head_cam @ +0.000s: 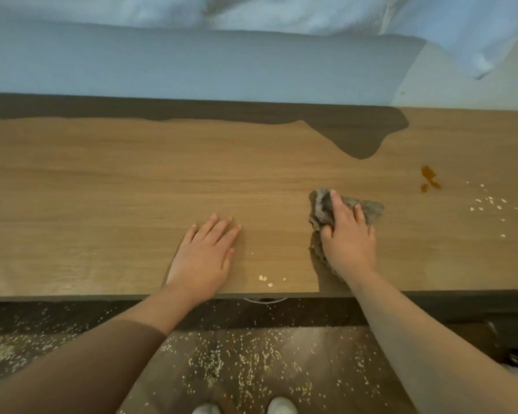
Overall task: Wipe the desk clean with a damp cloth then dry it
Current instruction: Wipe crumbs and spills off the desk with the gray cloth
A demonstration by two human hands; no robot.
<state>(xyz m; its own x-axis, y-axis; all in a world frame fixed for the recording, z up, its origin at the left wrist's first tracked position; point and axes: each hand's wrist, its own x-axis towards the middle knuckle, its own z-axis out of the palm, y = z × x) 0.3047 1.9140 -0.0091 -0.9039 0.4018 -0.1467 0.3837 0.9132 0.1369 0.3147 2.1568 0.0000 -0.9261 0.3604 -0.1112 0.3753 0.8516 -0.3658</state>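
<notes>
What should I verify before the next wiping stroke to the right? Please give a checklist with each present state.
1. right hand grips the grey cloth: ok.
2. left hand rests flat on the desk: ok.
3. brown stain removed: not ok, it lies right of the cloth.
4. pale flakes on the right removed: not ok.
5. front-edge flakes removed: not ok.
6. Cloth damp: cannot tell.
</notes>
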